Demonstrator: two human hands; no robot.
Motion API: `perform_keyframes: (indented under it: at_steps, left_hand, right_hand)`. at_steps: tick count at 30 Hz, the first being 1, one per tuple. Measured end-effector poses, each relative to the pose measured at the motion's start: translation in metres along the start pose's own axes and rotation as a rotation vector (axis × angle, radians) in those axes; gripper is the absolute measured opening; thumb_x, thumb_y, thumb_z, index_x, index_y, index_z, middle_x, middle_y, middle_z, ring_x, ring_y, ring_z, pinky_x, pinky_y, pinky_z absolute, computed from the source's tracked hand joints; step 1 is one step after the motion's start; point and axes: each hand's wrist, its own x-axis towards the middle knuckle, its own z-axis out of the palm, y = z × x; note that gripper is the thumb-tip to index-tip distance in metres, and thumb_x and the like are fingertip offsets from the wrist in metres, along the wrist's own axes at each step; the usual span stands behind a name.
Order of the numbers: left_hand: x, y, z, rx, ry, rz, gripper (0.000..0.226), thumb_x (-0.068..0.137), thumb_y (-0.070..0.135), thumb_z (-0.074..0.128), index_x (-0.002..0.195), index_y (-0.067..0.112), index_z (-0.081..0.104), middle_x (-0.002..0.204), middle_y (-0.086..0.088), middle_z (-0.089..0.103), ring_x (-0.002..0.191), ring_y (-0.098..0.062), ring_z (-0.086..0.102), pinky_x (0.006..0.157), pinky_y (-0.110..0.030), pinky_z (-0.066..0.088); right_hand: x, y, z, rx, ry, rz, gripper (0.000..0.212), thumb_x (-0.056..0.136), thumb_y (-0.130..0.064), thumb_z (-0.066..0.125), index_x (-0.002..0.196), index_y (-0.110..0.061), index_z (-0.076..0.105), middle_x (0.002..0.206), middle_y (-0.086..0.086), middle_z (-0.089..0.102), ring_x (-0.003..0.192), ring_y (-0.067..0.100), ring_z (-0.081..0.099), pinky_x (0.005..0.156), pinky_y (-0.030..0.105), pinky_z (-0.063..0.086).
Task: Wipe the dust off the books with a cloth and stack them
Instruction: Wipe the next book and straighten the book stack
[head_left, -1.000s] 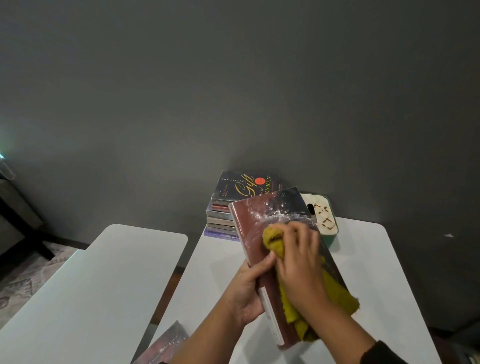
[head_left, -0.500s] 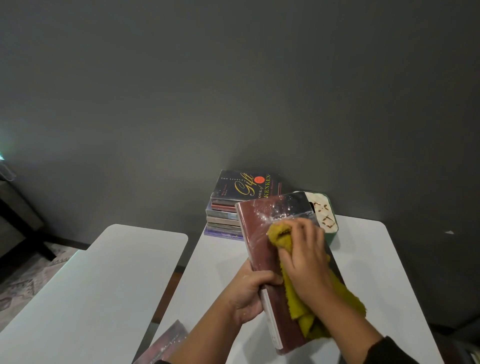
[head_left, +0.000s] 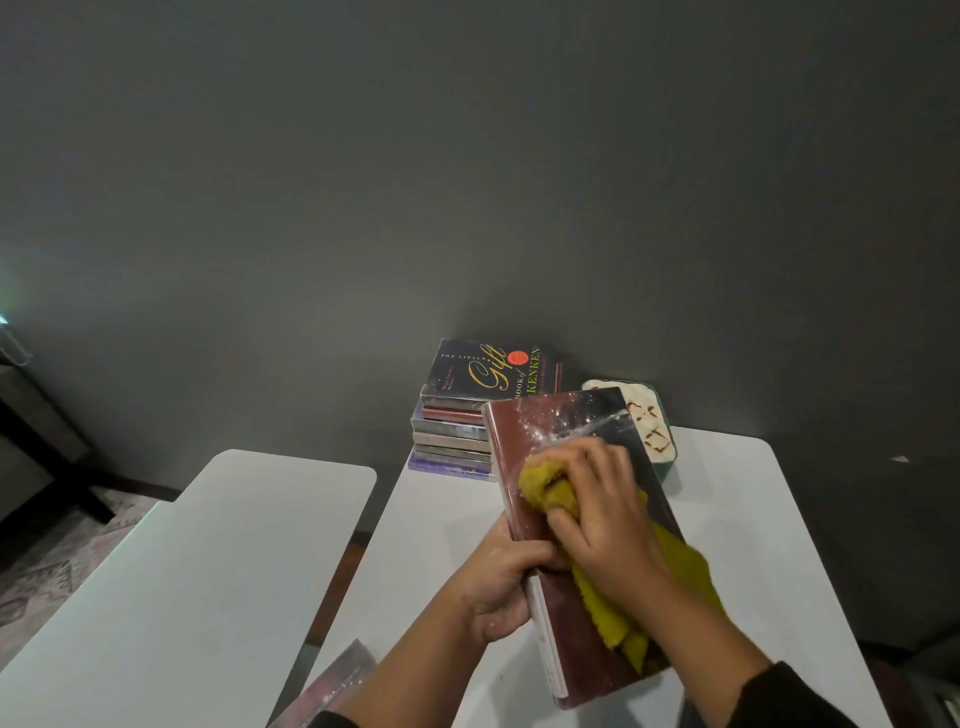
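A dark red book (head_left: 519, 431) in a glossy cover, with white dust on its far end, is held tilted above the white table (head_left: 431, 525). My left hand (head_left: 501, 582) grips its left edge near the spine. My right hand (head_left: 605, 514) grips a bunched yellow cloth (head_left: 550, 491) and presses it against the book's cover. A stack of several books (head_left: 457, 426) stands at the table's far edge against the wall, topped by a black book with gold lettering (head_left: 488, 371).
A green and cream box (head_left: 652, 431) sits behind the held book, to the right of the stack. Another book (head_left: 332, 686) lies at the table's near left corner. A second white table (head_left: 197, 561) stands to the left across a gap. A dark wall rises behind.
My right hand has slid the cloth back along the cover toward me and to the left. The book has shifted slightly right and lower in my left hand.
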Motion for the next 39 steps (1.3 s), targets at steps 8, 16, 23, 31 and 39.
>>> perform_keyframes:
  at_steps: [8, 16, 23, 31, 39]
  left_hand:
    - [-0.004, 0.000, 0.000, 0.025, 0.037, -0.026, 0.057, 0.060, -0.015, 0.054, 0.115, -0.001, 0.057, 0.096, -0.022, 0.064, 0.088, -0.034, 0.064, 0.090, -0.051, 0.049]
    - [-0.003, 0.001, 0.003, 0.076, -0.042, -0.058, 0.057, 0.065, -0.015, 0.052, 0.119, 0.001, 0.054, 0.100, -0.024, 0.063, 0.090, -0.034, 0.065, 0.084, -0.045, 0.054]
    - [-0.005, -0.003, 0.000, 0.087, -0.056, -0.044, 0.063, 0.063, -0.015, 0.055, 0.124, -0.002, 0.050, 0.105, -0.025, 0.062, 0.093, -0.037, 0.064, 0.086, -0.047, 0.054]
    - [-0.003, -0.001, -0.002, 0.197, -0.131, -0.102, 0.056, 0.068, -0.016, 0.053, 0.123, -0.005, 0.049, 0.101, -0.022, 0.064, 0.092, -0.033, 0.065, 0.089, -0.044, 0.053]
    - [-0.004, -0.007, -0.003, 0.130, -0.118, -0.055, 0.058, 0.065, -0.018, 0.054, 0.122, -0.009, 0.048, 0.100, -0.025, 0.065, 0.092, -0.035, 0.065, 0.089, -0.045, 0.053]
  right_hand:
    - [0.008, 0.022, -0.004, -0.030, 0.123, 0.241, 0.048, 0.075, -0.038, 0.035, 0.110, -0.013, 0.054, 0.111, 0.007, 0.049, 0.102, 0.023, 0.038, 0.082, 0.029, 0.032]
    - [0.012, 0.008, 0.000, -0.016, 0.051, 0.006, 0.039, 0.074, -0.034, 0.041, 0.112, -0.024, 0.045, 0.114, 0.001, 0.045, 0.102, 0.019, 0.036, 0.085, 0.034, 0.036]
    - [0.015, 0.012, -0.005, -0.022, 0.117, 0.124, 0.039, 0.076, -0.036, 0.039, 0.111, -0.020, 0.047, 0.110, 0.008, 0.050, 0.101, 0.022, 0.037, 0.088, 0.028, 0.027]
    - [0.029, -0.004, -0.007, -0.021, 0.074, -0.072, 0.039, 0.072, -0.033, 0.043, 0.111, -0.026, 0.043, 0.111, 0.000, 0.041, 0.099, 0.018, 0.034, 0.083, 0.033, 0.035]
    - [0.018, -0.026, 0.008, -0.045, 0.086, -0.093, 0.040, 0.072, -0.032, 0.044, 0.112, -0.025, 0.044, 0.113, 0.000, 0.040, 0.099, 0.018, 0.034, 0.083, 0.029, 0.028]
